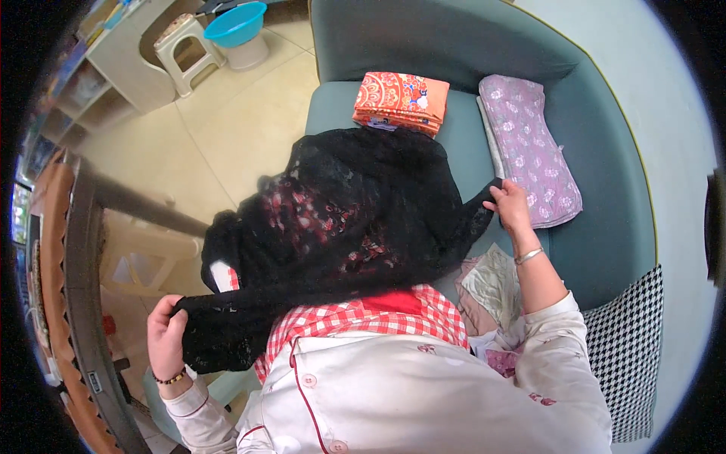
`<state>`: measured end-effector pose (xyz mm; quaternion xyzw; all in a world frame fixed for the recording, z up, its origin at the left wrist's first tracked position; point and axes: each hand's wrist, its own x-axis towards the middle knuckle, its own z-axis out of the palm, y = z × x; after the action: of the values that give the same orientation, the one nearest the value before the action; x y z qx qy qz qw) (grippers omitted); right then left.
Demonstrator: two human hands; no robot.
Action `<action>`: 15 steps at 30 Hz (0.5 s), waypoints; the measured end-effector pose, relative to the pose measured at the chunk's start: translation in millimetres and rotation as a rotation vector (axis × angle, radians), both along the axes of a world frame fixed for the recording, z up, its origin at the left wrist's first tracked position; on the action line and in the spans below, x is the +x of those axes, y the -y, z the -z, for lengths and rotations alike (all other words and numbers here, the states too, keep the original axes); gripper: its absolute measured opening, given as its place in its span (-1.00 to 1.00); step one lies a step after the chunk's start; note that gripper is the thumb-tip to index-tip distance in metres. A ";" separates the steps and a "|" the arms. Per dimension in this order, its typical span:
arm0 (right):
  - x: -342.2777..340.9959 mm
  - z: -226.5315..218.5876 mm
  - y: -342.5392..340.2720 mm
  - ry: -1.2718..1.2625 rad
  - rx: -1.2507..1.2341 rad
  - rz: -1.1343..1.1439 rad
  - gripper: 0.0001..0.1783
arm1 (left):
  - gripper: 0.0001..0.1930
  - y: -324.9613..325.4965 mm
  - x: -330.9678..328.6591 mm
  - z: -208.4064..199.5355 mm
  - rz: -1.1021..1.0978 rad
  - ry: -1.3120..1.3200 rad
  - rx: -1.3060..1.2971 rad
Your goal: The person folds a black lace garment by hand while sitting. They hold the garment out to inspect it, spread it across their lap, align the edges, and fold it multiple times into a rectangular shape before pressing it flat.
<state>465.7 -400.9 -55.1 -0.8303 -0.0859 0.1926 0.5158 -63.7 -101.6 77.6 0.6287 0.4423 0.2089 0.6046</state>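
A black lace garment (378,181) with dark red floral patches lies spread over my lap and the sofa seat. My left hand (165,333), with a beaded bracelet, pinches one end of it at the lower left. At the right, my right hand (509,203), wearing a silver bangle, grips another end, which is pulled out to a narrow point. Between the hands the near edge runs in a long band across my red-and-white checked apron (302,327). Which part of the garment each hand holds cannot be made out.
On the teal sofa (605,257) rest a folded orange patterned cloth (401,94) and folded purple floral cloth (529,144). Crumpled pale clothes (491,284) lie by my right side, near a houndstooth cushion (628,356). A dark table frame (87,303) stands left; a stool (185,49) and blue basin (236,24) stand beyond.
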 end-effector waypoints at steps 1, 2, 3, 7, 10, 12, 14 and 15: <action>-0.9 3.6 -7.1 0.101 -0.033 -0.086 -0.85 | -0.87 -4.4 -3.7 11.8 0.002 -0.011 -0.002; -4.1 5.2 -12.2 0.186 -0.032 -0.165 -0.83 | -0.87 -7.3 -7.1 21.7 0.008 -0.031 -0.010; -11.5 5.1 -19.9 0.271 -0.031 -0.244 -0.81 | -0.88 -9.4 -9.0 28.4 0.015 -0.051 -0.020; -59.7 -34.4 -51.0 0.292 -0.105 -0.438 -0.78 | -0.89 -6.9 -11.8 30.0 0.029 -0.155 -0.013; -68.2 -29.6 -56.6 0.336 -0.119 -0.516 -0.79 | -0.91 -5.4 -12.3 26.2 0.062 -0.171 -0.004; -66.6 -19.2 -61.0 0.330 -0.133 -0.524 -0.78 | -0.91 -4.7 -12.3 23.2 0.093 -0.176 0.002; -66.7 -7.3 -69.6 0.293 -0.011 -0.455 -0.83 | -0.92 -2.9 -11.9 19.7 0.155 -0.194 -0.014; -67.1 -0.3 -74.1 0.292 -0.010 -0.457 -0.83 | -0.92 -1.8 -12.3 18.9 0.152 -0.195 -0.014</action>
<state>398.7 -326.8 -54.9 -0.8108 -0.3438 0.1828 0.4370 -76.0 -99.9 58.6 0.6736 0.4513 0.0972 0.5771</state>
